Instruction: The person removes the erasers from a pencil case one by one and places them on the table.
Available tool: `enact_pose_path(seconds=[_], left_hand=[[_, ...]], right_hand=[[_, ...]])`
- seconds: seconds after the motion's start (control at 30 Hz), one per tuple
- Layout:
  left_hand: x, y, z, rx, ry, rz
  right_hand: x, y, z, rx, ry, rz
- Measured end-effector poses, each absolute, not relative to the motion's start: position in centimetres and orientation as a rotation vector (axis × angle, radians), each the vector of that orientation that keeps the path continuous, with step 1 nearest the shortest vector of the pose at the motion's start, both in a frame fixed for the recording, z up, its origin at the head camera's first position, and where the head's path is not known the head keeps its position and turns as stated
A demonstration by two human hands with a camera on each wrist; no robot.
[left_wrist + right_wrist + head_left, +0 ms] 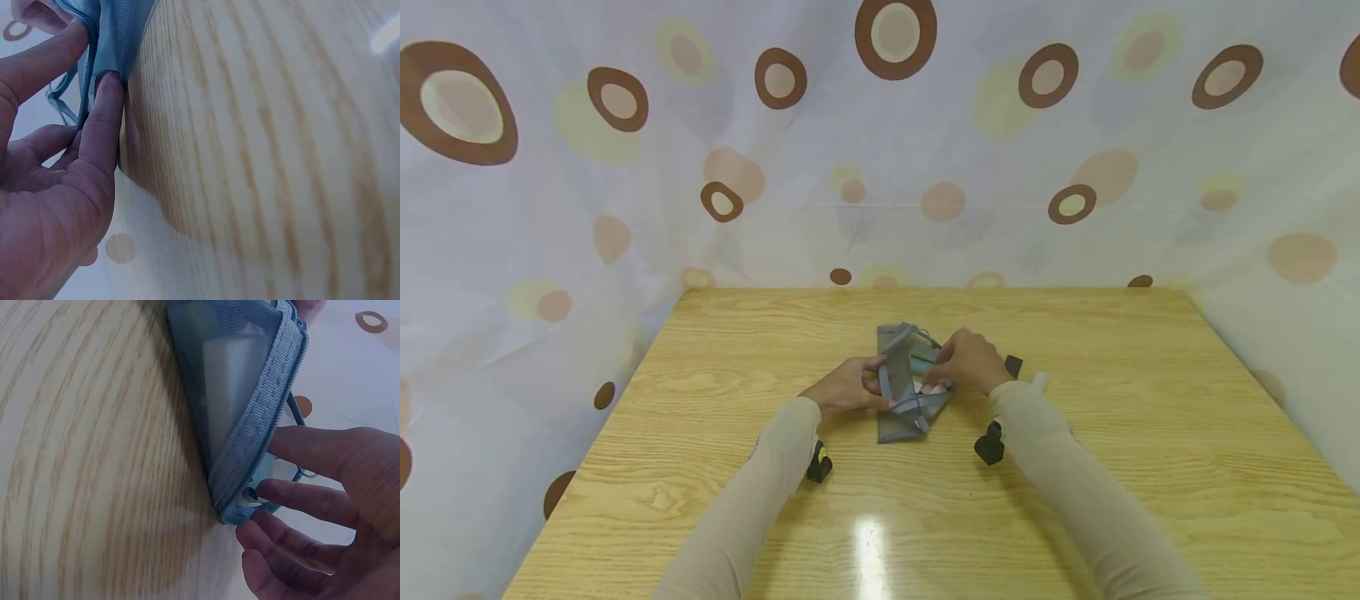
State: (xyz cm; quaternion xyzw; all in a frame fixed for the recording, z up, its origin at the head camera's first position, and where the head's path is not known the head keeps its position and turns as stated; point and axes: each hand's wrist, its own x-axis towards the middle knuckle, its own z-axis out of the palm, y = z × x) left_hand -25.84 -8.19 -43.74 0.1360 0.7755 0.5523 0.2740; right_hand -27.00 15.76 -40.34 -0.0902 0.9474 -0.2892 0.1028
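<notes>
A grey-blue mesh zip pouch (893, 379) lies on the wooden table with its zipped mouth spread apart, facing right. Light-blue, white and pinkish items (922, 364) show inside it. My left hand (850, 385) pinches the pouch's left edge between thumb and fingers; the left wrist view shows the mesh (115, 37) between them. At the mouth is my right hand (973, 360), its fingers bent. In the right wrist view one fingertip goes behind the zip edge (265, 419), near a light-blue item (267, 467). A white block (228, 381) shows through the mesh.
The wooden table (1075, 517) reaches around both arms. Behind and beside it hangs a white sheet (895, 242) with brown and yellow ovals. A small white piece (1040, 382) shows beside the right wrist. A thin cord loop (59, 103) hangs from the pouch.
</notes>
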Motion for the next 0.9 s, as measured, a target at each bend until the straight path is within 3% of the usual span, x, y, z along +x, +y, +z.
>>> enact_pose_path(seconds=[0.9], left_hand=[[-25.79,-8.20,-43.55,0.391,2.077,1.497]], right_hand=[[-27.17,15.69,-41.12,-0.270,2.788,-0.877]])
